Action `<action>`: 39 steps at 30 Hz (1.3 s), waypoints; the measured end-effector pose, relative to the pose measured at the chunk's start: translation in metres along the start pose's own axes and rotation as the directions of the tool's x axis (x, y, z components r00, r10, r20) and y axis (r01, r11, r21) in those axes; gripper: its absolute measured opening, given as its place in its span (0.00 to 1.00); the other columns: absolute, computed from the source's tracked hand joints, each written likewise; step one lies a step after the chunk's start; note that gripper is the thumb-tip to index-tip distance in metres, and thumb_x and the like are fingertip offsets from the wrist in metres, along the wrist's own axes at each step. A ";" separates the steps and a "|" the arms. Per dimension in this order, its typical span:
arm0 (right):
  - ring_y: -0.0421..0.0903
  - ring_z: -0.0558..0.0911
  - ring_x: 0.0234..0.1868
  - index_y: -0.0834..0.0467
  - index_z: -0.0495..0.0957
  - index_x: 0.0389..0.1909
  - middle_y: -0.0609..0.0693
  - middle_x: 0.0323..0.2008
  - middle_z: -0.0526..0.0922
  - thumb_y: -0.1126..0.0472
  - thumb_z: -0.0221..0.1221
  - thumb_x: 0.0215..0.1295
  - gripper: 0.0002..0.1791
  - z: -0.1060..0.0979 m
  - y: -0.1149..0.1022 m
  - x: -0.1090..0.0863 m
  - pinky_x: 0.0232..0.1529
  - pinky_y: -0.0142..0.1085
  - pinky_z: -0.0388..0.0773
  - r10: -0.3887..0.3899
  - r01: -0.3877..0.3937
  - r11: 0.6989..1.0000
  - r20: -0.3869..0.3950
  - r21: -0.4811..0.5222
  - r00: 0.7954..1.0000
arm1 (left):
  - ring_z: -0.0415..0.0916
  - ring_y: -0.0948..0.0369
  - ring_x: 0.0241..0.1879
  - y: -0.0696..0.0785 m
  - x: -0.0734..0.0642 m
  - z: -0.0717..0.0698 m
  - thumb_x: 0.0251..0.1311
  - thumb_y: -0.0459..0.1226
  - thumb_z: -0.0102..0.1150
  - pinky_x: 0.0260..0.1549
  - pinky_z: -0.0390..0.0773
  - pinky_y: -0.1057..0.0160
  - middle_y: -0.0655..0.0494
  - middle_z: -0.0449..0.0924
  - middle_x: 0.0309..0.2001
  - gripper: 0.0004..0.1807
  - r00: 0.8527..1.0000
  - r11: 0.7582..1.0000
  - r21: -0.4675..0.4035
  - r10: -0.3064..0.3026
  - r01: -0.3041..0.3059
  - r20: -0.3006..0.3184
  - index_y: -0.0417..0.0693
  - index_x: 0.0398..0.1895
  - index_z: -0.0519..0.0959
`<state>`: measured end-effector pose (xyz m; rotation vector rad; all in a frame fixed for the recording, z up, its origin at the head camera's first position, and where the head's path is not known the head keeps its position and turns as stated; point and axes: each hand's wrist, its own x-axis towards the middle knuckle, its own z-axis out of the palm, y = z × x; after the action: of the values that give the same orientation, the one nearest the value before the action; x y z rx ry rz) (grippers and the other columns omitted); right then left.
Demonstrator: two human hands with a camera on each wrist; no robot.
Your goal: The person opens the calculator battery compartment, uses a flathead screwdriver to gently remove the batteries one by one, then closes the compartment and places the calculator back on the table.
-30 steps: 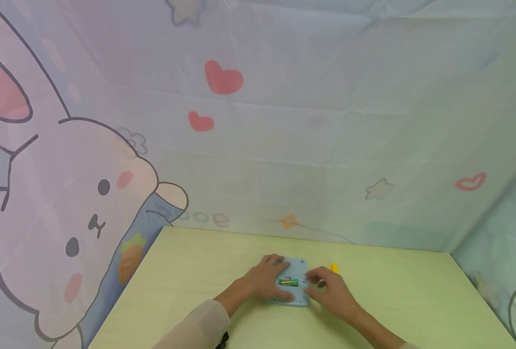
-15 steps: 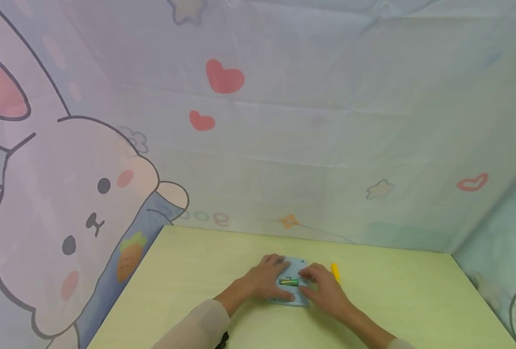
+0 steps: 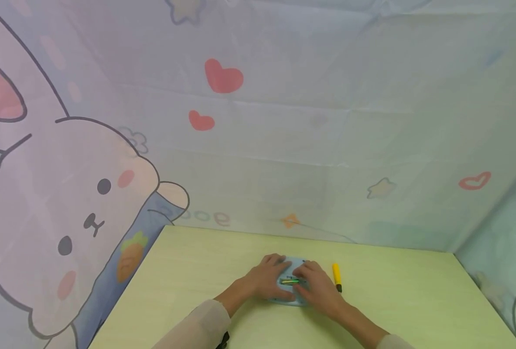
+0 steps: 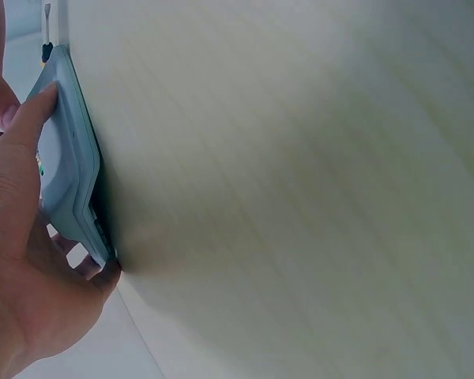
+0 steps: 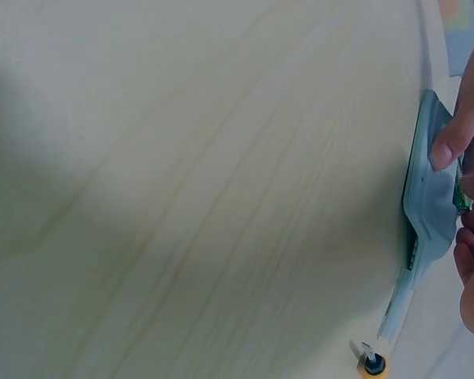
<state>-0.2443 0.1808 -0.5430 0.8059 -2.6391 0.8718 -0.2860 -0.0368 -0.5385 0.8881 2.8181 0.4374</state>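
Note:
A pale blue plastic device [image 3: 296,268] lies flat on the table, with small screw holes and an uncovered slot in the side facing up. My left hand [image 3: 264,281] holds it down by the left part; in the left wrist view the thumb [image 4: 38,110] presses on top and the other fingers reach round the edge. In the slot shows a green-and-gold battery [image 3: 287,281]. Thumb and fingers of my right hand [image 3: 323,291] pinch at its right end. The right wrist view shows the green battery [image 5: 461,199] right at those fingertips, partly hidden by them.
A screwdriver [image 3: 336,276] with a yellow and black handle lies on the table just right of the right hand. The pale yellow table [image 3: 414,291] meets a printed cloth backdrop [image 3: 284,145] at its far edge. Something black [image 3: 224,341] shows below the left sleeve.
My right hand has moved left from the device's right edge to the battery, which looks slightly turned. More of the screwdriver shows now. The left hand has stayed in place.

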 end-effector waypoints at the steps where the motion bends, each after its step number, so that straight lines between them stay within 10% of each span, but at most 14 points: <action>1: 0.43 0.77 0.52 0.57 0.85 0.48 0.43 0.47 0.80 0.65 0.73 0.64 0.13 0.000 0.000 0.000 0.56 0.45 0.81 -0.002 0.002 1.000 -0.003 -0.005 1.000 | 0.52 0.51 0.80 0.000 0.000 0.000 0.59 0.72 0.63 0.61 0.79 0.45 0.56 0.56 0.82 0.54 1.000 1.000 0.000 0.000 0.000 0.001 0.58 0.83 0.63; 39: 0.42 0.72 0.44 0.53 0.80 0.40 0.41 0.39 0.76 0.65 0.73 0.64 0.11 0.005 0.003 0.005 0.49 0.41 0.79 -0.023 0.025 0.994 0.015 -0.111 1.000 | 0.50 0.52 0.81 0.000 0.002 0.003 0.58 0.72 0.64 0.64 0.77 0.44 0.56 0.56 0.83 0.54 1.000 1.000 0.001 -0.013 0.013 0.003 0.59 0.84 0.62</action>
<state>-0.2501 0.1774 -0.5465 0.8164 -2.6571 0.7087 -0.2871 -0.0355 -0.5411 0.8692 2.8195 0.4325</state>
